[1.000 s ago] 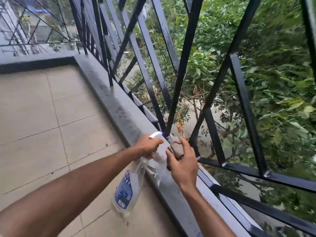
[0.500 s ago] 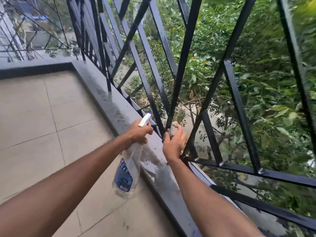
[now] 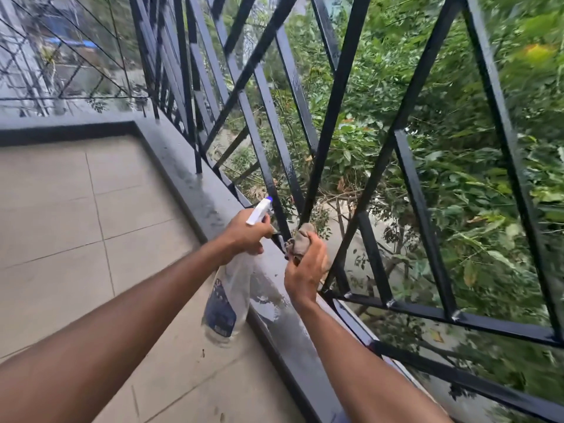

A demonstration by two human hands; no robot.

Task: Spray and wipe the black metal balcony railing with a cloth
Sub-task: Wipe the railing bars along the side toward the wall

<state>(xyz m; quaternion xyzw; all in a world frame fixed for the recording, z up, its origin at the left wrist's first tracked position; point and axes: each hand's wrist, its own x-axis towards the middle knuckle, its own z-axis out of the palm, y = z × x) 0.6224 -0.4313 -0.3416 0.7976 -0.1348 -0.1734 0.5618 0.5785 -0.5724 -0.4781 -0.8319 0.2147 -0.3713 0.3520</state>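
Beige matte floor tiles (image 3: 76, 209) with thin grout lines fill the near left, edged by a raised dark grey ledge (image 3: 195, 184) that runs away along the balcony's side. Its top looks smooth and has wet, shiny patches (image 3: 268, 300) beside the person's wrists.

Two bare forearms reach in from the bottom edge. The left hand (image 3: 247, 236) is curled round the neck of a spray bottle (image 3: 227, 300), gripping it below the white trigger head (image 3: 259, 210). The blue-tipped nozzle points up towards the bars. The bottle's body is clear, soft-looking plastic, hanging down over the ledge's inner edge. It carries a dark blue label (image 3: 219, 312) with white print too blurred to read.

Just right of it, the right hand (image 3: 305, 270) holds a bunched grey-brown cloth (image 3: 302, 239) of crumpled, soft fabric, with fingers wrapped round it. The cloth sits at the foot of a slanted bar, where several bars meet low down, and seems to touch the metal there.

Above, the black railing (image 3: 335, 117) rises from the ledge in square-section painted bars. They cross in diagonals and are welded to a horizontal rail lower right. The glossy paint shows droplets or streaks on some bars. Dense green foliage (image 3: 457, 178) shows through the gaps. At the far corner, thinner crossed bars (image 3: 61, 71) and blurred buildings lie beyond.
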